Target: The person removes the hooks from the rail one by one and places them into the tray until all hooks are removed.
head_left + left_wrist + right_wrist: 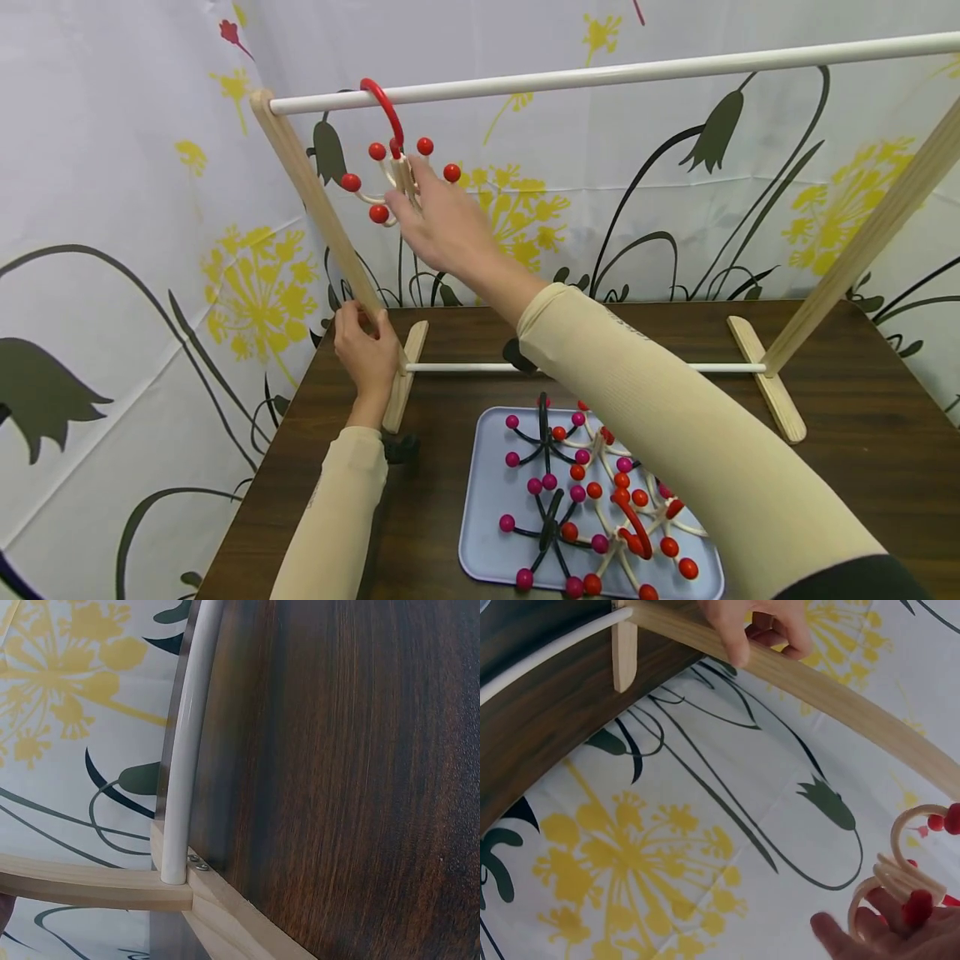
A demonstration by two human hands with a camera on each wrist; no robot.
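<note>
A multi-arm hanger (402, 179) with cream curved arms, red ball tips and a red hook hangs near the left end of the white top rod (600, 77). The hook passes over the rod. My right hand (450, 221) holds the hanger's stem between thumb and fingers; in the right wrist view the thumb lies a little off the cream arms (900, 874). Lower down, my left hand (367, 350) grips the left wooden post (318, 204), thumb on one side and fingers curled behind it. The left wrist view shows mostly the post's foot.
A pale blue tray (480, 492) on the dark wooden table (427, 517) holds several more hangers, black with magenta balls and cream with red balls. My right forearm covers part of it. A white lower bar (468, 367) joins the rack's feet. Behind hangs a flowered curtain (540, 142).
</note>
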